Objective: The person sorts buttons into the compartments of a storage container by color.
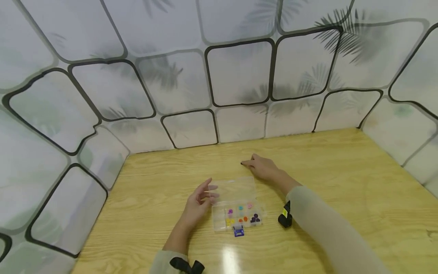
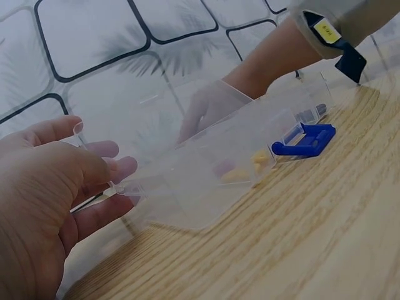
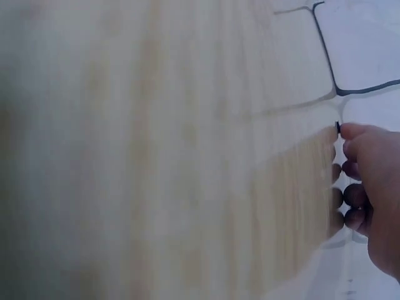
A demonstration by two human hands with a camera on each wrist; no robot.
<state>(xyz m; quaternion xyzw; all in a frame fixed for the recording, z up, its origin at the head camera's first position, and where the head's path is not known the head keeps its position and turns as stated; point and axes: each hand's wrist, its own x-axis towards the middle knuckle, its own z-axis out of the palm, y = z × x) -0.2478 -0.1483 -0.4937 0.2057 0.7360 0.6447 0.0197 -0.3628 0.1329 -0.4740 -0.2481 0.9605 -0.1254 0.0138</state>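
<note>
A clear plastic compartment box lies on the wooden table with its lid raised on the far side. Small pieces in purple, blue, pink, yellow, orange and dark violet sit in its compartments. My left hand grips the box's left side near the hinge, thumb in front and fingers showing through the clear plastic. Beyond the lid, my right hand has its index finger stretched out, its tip on a small dark piece at the tabletop. Its other fingers are bent under.
A blue latch sticks out from the box's near edge. Fabric with a dark grid and leaf pattern rises behind the table and at both sides. Each sleeve carries a black wrist strap.
</note>
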